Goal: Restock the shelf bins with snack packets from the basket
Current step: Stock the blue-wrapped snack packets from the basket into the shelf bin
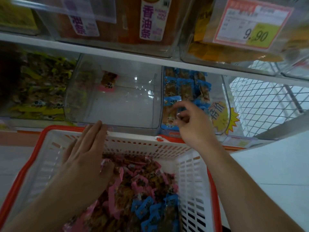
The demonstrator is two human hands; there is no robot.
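Over the basket [192, 166] of pink packets [133, 181] — left hand [87, 154], fingers straight and flat, empty, fingertips at the far rim. Right hand [194, 124] loosely curled, holding nothing visible, before the blue-packet bin [187, 91] — middle clear bin [117, 101] with one pink-edged packet [107, 81].

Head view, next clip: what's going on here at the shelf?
A person is restocking snack bins from a white basket with an orange rim held up against the shelf. The left hand lies flat, fingers straight, over the pink packets in the basket. The right hand is at the front of the bin of blue packets, fingers curled; whether it holds a packet is unclear. The middle clear bin holds just one pink packet. Some blue packets in the basket remain.
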